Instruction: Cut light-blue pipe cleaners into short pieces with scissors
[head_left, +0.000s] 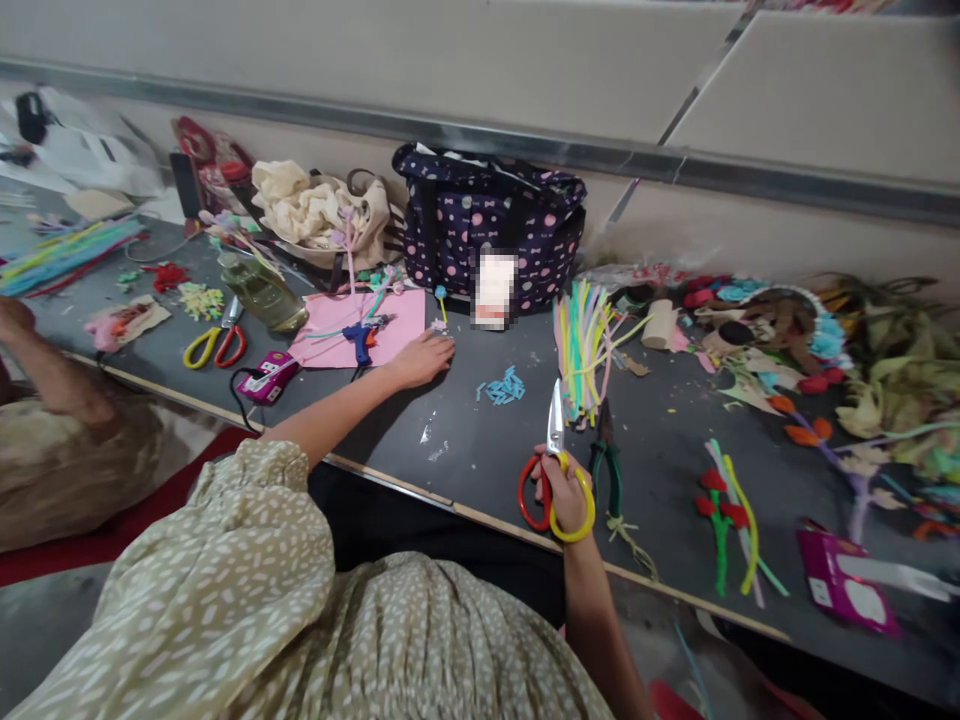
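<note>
My right hand (571, 495) is closed round the scissors (555, 430), which have one red and one yellow handle loop; their blades are together and point away from me. Just beyond the tips lies a bundle of pastel fuzzy pipe cleaners (583, 350). My left hand (426, 358) rests on the dark table with its fingers extended, by the right edge of a pink sheet (409, 310). A small pale piece (439, 326) lies at its fingertips, beside a blue-topped yellow stem (442, 300). Short cut blue pieces (504, 387) form a pile between my hands.
A blue glue gun (361, 340) sits on the pink sheet. Green-handled pliers (606, 465) lie right of my right hand. A dotted navy bag (487, 225) stands behind. Left are a bottle (262, 290), other scissors (217, 340) and another person's arm (60, 370).
</note>
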